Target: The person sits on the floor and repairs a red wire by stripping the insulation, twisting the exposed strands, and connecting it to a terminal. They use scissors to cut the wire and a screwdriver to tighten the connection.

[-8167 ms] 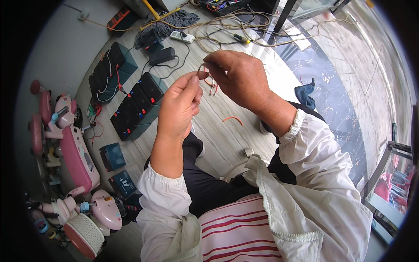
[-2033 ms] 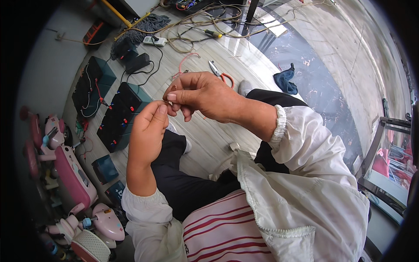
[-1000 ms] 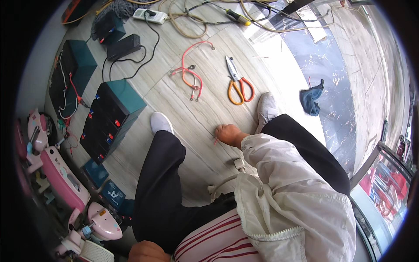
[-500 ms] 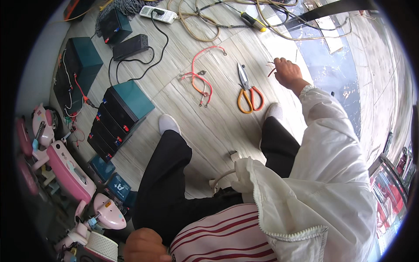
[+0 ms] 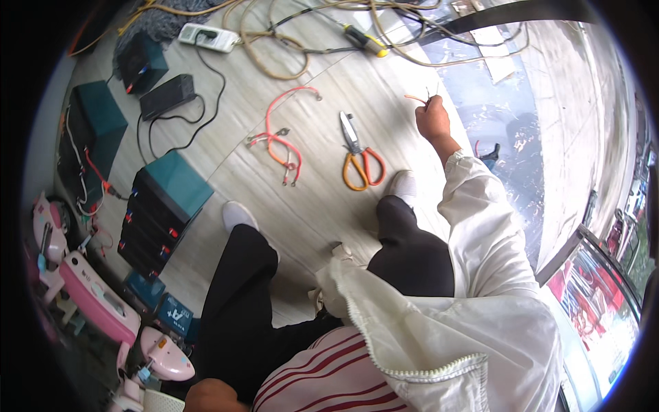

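Note:
My right hand [image 5: 434,118] reaches out over the floor, fingers closed on a short orange wire [image 5: 414,97], with thin strands sticking up beside it. My left hand [image 5: 211,395] is low at the bottom edge by my striped shirt, its fingers hidden. Orange-and-red-handled scissors [image 5: 356,158] lie open below and left of my right hand, near my right shoe [image 5: 403,184]. Left of the scissors lie red wires [image 5: 274,103] with metal ring ends.
Dark battery blocks [image 5: 175,185] with wires line the left, beside a black adapter [image 5: 167,94] and pink ride-on vehicle parts [image 5: 96,295]. A power strip [image 5: 206,37], tangled cables [image 5: 281,58] and a yellow-handled screwdriver [image 5: 364,40] lie ahead. A glass display case [image 5: 587,302] stands at lower right.
My hands have parted since two seconds ago. My right hand moved forward and right past the scissors with the wire, and has turned since half a second ago. My left hand dropped low.

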